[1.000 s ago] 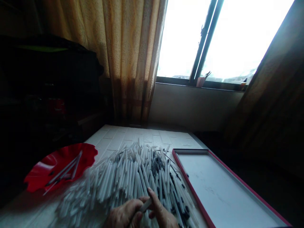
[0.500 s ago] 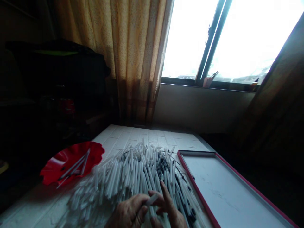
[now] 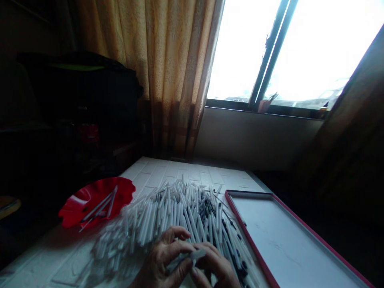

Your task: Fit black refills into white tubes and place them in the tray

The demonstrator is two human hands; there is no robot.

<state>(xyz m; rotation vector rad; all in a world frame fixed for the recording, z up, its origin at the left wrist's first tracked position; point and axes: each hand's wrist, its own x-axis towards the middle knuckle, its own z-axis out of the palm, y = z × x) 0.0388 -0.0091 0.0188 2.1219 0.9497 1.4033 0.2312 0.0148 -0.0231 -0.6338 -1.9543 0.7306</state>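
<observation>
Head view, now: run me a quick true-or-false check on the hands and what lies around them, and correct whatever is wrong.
1. The left hand and right hand are close together at the near side of the pile of pale tubes. True.
2. The red dish stands to the right of the pile. False: it stands to the left.
3. A pale piece shows between the two hands. True.
4. The shallow tray has green long sides. False: they are pinkish red.
5. Some thin sticks lie in the red dish. True.
6. The hands are reaching into the tray. False: they are over the pile.
</observation>
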